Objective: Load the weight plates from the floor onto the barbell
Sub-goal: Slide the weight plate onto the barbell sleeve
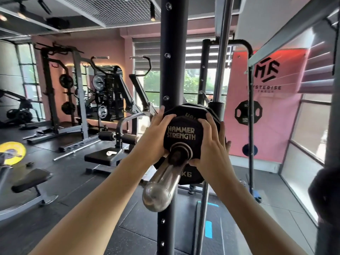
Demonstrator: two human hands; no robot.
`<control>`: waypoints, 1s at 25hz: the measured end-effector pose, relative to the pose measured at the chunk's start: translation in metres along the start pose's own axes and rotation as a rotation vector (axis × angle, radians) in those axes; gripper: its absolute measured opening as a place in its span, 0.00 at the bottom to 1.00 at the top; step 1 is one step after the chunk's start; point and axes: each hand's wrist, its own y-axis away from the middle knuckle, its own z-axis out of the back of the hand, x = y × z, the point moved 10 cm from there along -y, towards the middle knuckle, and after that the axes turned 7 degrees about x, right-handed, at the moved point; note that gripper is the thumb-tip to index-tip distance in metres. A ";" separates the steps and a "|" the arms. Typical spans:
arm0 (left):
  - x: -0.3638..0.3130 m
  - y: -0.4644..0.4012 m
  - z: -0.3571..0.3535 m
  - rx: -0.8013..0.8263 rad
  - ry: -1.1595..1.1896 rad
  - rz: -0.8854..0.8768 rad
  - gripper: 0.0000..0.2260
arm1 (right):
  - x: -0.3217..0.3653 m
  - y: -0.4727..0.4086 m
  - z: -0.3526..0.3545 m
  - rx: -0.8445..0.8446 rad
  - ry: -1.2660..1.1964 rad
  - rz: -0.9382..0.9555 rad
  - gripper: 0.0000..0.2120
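A chrome barbell sleeve (166,178) points toward me at centre frame, its rounded end nearest. A small black plate (181,133) marked "HAMMER STRENGTH" sits on the sleeve, in front of larger black plates (189,110) behind it. My left hand (156,135) grips the small plate's left edge, fingers curled over its face. My right hand (209,144) holds its right and lower edge. Both arms reach forward from the bottom of the view.
A black rack upright (172,52) with holes stands just behind the plates. A chrome guide rod (220,61) rises to the right. A bench (103,157) and a yellow plate (12,151) lie left. A pink banner (266,111) hangs right, with a black plate in front of it.
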 end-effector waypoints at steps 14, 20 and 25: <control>0.009 -0.008 -0.009 0.050 0.029 -0.128 0.52 | 0.014 -0.004 0.006 -0.092 0.146 -0.099 0.49; 0.012 0.001 0.005 0.132 -0.051 -0.136 0.48 | 0.015 -0.009 0.011 -0.008 0.110 -0.165 0.41; 0.032 0.022 0.052 0.043 -0.055 -0.051 0.36 | 0.090 -0.013 0.037 -0.144 -0.050 -0.101 0.27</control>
